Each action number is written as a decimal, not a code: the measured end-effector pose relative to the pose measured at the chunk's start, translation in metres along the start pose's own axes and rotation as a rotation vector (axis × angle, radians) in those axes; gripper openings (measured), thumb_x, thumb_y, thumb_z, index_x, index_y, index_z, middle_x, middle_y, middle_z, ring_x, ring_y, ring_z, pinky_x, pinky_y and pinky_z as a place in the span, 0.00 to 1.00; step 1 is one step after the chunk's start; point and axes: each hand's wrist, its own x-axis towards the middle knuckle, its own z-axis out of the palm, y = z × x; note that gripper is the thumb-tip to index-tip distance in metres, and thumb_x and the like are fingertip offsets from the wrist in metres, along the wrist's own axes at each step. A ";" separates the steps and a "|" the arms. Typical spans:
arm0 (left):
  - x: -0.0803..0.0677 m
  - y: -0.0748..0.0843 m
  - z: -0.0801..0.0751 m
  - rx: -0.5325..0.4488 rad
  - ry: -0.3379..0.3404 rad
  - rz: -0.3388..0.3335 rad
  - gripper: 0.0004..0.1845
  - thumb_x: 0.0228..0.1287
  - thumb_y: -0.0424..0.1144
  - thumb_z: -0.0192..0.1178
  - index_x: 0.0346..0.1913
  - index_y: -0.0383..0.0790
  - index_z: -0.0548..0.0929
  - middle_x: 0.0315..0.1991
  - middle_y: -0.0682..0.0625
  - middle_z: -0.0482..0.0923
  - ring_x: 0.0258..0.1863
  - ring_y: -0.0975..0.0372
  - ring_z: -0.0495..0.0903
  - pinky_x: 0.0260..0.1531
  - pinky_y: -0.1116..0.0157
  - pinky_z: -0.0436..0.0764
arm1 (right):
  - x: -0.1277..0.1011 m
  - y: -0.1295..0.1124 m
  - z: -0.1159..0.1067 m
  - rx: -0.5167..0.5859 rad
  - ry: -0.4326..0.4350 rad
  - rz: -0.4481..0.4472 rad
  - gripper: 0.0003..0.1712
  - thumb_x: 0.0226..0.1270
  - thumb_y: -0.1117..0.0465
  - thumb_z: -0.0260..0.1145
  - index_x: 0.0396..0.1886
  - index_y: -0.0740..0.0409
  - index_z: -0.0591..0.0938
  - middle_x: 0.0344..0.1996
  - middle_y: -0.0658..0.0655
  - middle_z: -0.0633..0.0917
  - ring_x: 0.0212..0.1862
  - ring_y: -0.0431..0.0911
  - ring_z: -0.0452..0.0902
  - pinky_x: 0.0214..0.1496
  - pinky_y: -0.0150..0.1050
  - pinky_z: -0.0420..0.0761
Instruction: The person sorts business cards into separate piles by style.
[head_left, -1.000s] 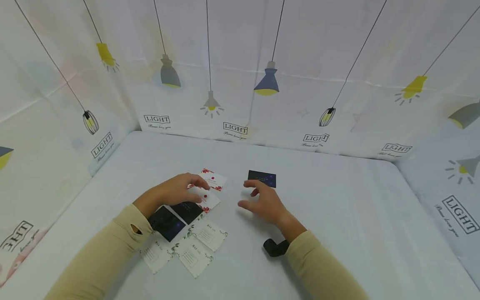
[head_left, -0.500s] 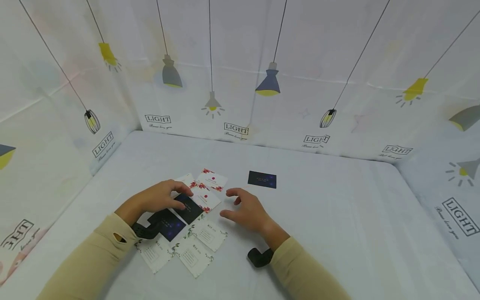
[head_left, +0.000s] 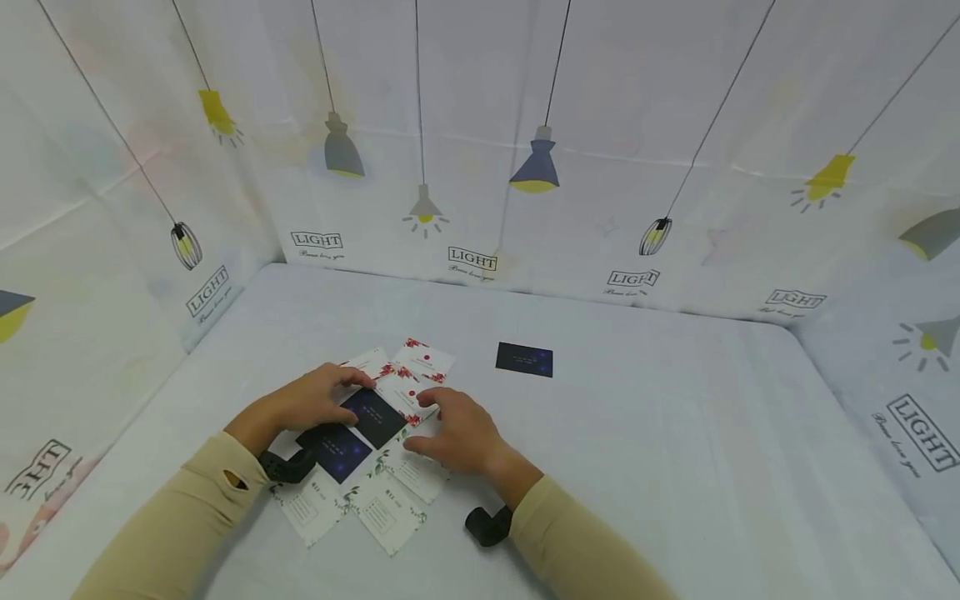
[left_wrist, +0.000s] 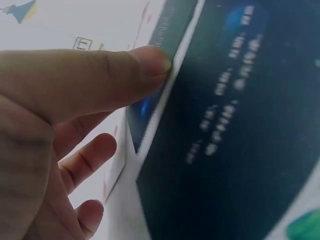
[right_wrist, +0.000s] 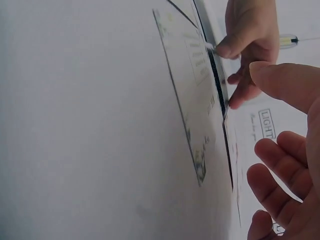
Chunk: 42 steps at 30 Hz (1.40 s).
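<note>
Our left hand (head_left: 311, 398) presses dark card (head_left: 372, 417), fingers flat; right hand (head_left: 457, 429) rests relaxed over white cards (head_left: 390, 508), gripping nothing.

1. Left hand (head_left: 311, 400): palm down, fingers extended forward and relaxed, thumb straight in the left wrist view.
2. Right hand (head_left: 457, 429): palm down, fingers loosely spread and slightly bent.
3. Both forearms: sleeved in beige, angled inward; the hands lie near each other, not touching.
</note>
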 end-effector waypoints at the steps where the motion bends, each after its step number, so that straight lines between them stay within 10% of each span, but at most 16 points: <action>1: 0.000 -0.001 0.001 0.008 0.003 0.007 0.25 0.56 0.35 0.73 0.58 0.40 0.82 0.59 0.43 0.77 0.62 0.44 0.71 0.61 0.41 0.66 | 0.000 -0.001 0.001 -0.011 0.001 -0.001 0.34 0.60 0.47 0.73 0.64 0.55 0.77 0.56 0.51 0.81 0.50 0.46 0.76 0.55 0.44 0.75; 42: 0.007 0.013 0.025 0.143 0.136 -0.024 0.26 0.51 0.48 0.76 0.53 0.45 0.81 0.52 0.48 0.78 0.55 0.50 0.73 0.56 0.42 0.62 | 0.012 -0.003 0.012 -0.192 0.005 0.042 0.33 0.64 0.49 0.70 0.66 0.58 0.75 0.61 0.57 0.78 0.63 0.52 0.70 0.68 0.47 0.67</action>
